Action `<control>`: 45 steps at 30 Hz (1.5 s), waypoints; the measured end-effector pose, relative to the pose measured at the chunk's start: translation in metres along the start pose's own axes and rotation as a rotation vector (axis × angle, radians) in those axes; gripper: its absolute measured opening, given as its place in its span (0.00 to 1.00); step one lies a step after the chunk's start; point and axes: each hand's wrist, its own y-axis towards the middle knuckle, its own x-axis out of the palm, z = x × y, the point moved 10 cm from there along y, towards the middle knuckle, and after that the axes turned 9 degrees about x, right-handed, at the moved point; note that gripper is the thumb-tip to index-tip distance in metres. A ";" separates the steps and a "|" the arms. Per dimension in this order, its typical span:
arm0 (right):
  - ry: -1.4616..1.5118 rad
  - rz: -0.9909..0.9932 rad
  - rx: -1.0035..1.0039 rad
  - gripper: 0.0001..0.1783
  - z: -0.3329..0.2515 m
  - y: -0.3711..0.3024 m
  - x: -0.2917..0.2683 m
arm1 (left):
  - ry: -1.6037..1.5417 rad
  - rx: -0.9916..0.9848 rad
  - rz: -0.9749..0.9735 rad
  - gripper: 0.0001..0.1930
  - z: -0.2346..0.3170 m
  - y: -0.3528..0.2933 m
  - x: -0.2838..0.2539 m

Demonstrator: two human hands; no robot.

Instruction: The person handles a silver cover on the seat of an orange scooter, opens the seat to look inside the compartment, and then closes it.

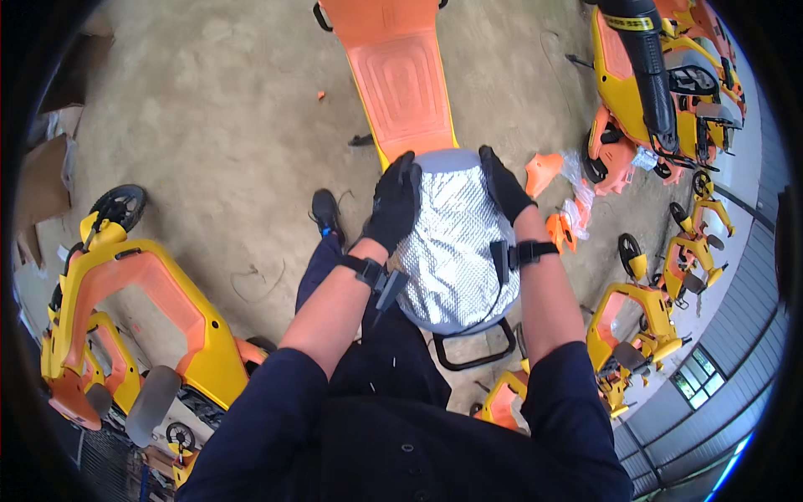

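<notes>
A scooter seat (447,161) stands in front of me, grey at its far end, with a silver quilted foil cover (456,238) over most of its top. In a black glove, my left hand (396,201) grips the left edge near that grey end. My right hand (505,186), gloved the same way, holds the opposite edge, with its fingers curled along the side. The fingertips of both hands are partly hidden against the seat. Beyond the seat stretches the scooter's orange footboard (400,92) with yellow edges. Behind the seat juts a black tube rack (477,347).
A yellow and orange scooter (188,314) stands close on my left. More scooters (631,322) line the right side, and a black handlebar grip (648,75) reaches in at upper right. Orange plastic pieces (544,171) and clear wrapping lie on the floor. Cardboard (46,180) leans far left.
</notes>
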 end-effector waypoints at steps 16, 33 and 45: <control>-0.706 0.360 -0.585 0.39 -0.027 -0.139 0.005 | -0.569 -0.460 0.141 0.23 -0.119 -0.140 0.024; -0.904 -0.038 -0.664 0.38 -0.019 -0.209 0.097 | 0.233 0.113 0.021 0.31 0.011 -0.029 0.000; -0.237 0.286 -0.414 0.33 0.066 -0.136 -0.041 | 0.173 -0.224 0.114 0.27 0.001 -0.176 0.011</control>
